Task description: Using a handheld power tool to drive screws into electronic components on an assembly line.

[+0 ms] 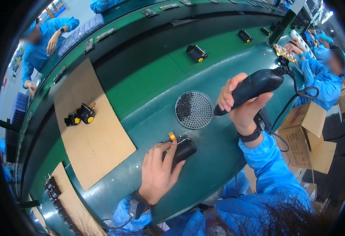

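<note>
In my right hand (244, 117) is a black electric screwdriver (257, 86) with a coiled cord, fingers wrapped round its body. Its tip points down-left at the right edge of a round perforated tray (202, 114). Small black screws (184, 106) fill the tray's left part. My left hand (156, 173) grips a black curved housing (186, 148) lying on the green bench, the index finger next to its orange flex cable (172, 136). Part of the housing is hidden under the fingers.
Left of the tray, a cardboard sheet (89, 145) carries two black assemblies (86, 113) with yellow parts. More assemblies (196, 53) sit on the green conveyor (149, 78). An open carton (298, 145) stands at right, near the dangling cord. Co-workers in blue sit at both sides.
</note>
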`<state>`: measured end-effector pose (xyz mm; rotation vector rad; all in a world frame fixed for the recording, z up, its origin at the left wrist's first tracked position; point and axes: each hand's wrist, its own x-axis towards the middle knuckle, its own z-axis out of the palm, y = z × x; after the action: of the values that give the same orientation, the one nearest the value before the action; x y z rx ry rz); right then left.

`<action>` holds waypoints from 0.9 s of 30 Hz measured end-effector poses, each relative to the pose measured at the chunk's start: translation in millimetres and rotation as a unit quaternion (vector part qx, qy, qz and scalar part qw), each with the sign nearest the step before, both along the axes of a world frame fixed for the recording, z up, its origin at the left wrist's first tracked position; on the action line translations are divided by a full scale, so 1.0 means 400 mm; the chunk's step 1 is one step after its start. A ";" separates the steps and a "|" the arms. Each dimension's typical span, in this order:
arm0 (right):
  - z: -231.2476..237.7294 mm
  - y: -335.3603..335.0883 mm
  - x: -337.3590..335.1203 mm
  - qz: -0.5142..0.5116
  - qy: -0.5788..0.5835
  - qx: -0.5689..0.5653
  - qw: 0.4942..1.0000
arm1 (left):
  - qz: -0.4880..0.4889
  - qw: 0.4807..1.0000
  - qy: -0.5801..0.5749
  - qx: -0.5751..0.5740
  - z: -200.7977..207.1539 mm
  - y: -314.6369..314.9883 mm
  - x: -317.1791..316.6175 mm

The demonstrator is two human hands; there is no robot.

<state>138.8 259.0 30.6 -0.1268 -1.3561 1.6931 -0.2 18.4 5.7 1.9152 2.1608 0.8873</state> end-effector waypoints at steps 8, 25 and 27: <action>-0.014 0.000 -0.006 0.008 -0.016 -0.005 1.000 | -0.001 1.000 -0.006 0.007 -0.009 -0.001 -0.004; -0.013 -0.010 -0.009 -0.018 -0.013 0.002 1.000 | 0.002 1.000 -0.017 0.017 -0.007 -0.006 -0.003; -0.013 -0.007 0.000 0.011 -0.034 -0.002 0.999 | 0.000 1.000 -0.020 0.016 -0.006 -0.005 -0.003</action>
<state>138.8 256.1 25.5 -0.1740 -1.4086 1.7237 -1.2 16.3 3.3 1.8963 2.1361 0.9576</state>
